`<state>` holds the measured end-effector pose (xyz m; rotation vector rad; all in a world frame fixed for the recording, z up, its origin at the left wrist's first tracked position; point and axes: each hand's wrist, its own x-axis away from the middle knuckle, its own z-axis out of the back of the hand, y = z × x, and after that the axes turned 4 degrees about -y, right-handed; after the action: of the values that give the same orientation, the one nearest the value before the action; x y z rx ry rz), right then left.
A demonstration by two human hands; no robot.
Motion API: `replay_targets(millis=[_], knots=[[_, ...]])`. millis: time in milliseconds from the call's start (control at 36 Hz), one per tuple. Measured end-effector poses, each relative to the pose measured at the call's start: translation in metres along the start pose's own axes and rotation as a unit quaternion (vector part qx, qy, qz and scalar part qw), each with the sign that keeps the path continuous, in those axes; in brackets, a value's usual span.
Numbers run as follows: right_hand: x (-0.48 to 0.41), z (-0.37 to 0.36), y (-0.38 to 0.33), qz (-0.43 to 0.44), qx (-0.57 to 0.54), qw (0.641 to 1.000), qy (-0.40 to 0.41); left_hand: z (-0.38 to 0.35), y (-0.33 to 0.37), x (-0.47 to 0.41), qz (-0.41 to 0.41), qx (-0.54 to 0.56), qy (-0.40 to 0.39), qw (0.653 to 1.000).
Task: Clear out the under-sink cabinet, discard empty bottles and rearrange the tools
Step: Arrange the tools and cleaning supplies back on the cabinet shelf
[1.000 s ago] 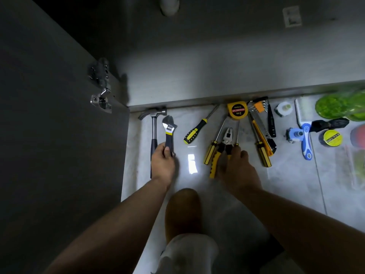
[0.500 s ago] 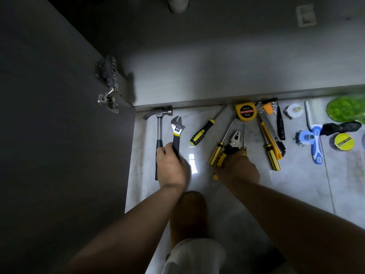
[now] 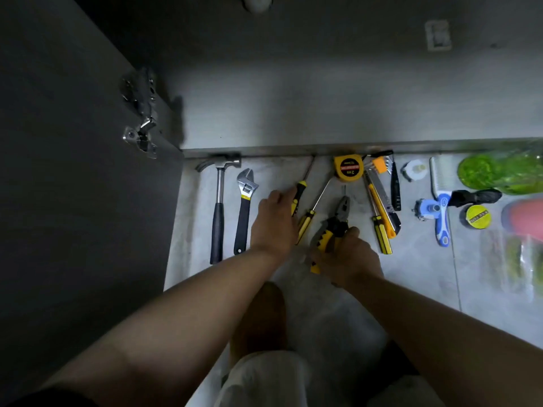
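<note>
Tools lie in a row on the pale floor tiles before the cabinet's base. A hammer [image 3: 217,207] and an adjustable wrench [image 3: 244,207] lie side by side at the left, nothing touching them. My left hand [image 3: 274,223] reaches over a black-and-yellow screwdriver [image 3: 297,193], fingers on its handle. My right hand [image 3: 348,254] grips the yellow-and-black handles of the pliers [image 3: 333,227], jaws pointing away from me. A second screwdriver [image 3: 312,210] lies between the two hands. A yellow tape measure [image 3: 348,168] sits against the cabinet base.
The open cabinet door [image 3: 73,186] with its hinge [image 3: 141,136] stands at the left. Right of the pliers lie a utility knife [image 3: 382,207], another screwdriver [image 3: 379,230], hex keys [image 3: 382,164], a blue brush [image 3: 440,212], tape rolls and a green bottle [image 3: 499,171]. My knee [image 3: 258,318] is below.
My left hand let go of the wrench and moved right onto the screwdriver. My right hand closed round the pliers' handles and drew them back a little.
</note>
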<state>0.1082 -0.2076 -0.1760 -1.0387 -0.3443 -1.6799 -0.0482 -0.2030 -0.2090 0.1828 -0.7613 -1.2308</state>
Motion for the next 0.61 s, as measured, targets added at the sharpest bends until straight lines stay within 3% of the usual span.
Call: replay_targets(millis=[222,278,389,611], knots=[[0.001,0.022,-0.005,0.128,-0.028,0.991,0.025,-0.022,0.007,0.026,-0.053,0.076,-0.034,0.995],[0.002,0.021,-0.014,0.145,-0.024,0.989,0.014,-0.015,-0.003,0.027,-0.037,-0.007,0.012,0.999],[0.005,0.010,-0.036,0.162,0.012,0.986,-0.028,0.014,-0.031,0.028,0.073,-0.045,0.164,0.983],[0.003,-0.029,-0.067,0.173,0.137,0.975,-0.011,0.025,-0.054,0.033,0.117,-0.045,0.085,0.988]])
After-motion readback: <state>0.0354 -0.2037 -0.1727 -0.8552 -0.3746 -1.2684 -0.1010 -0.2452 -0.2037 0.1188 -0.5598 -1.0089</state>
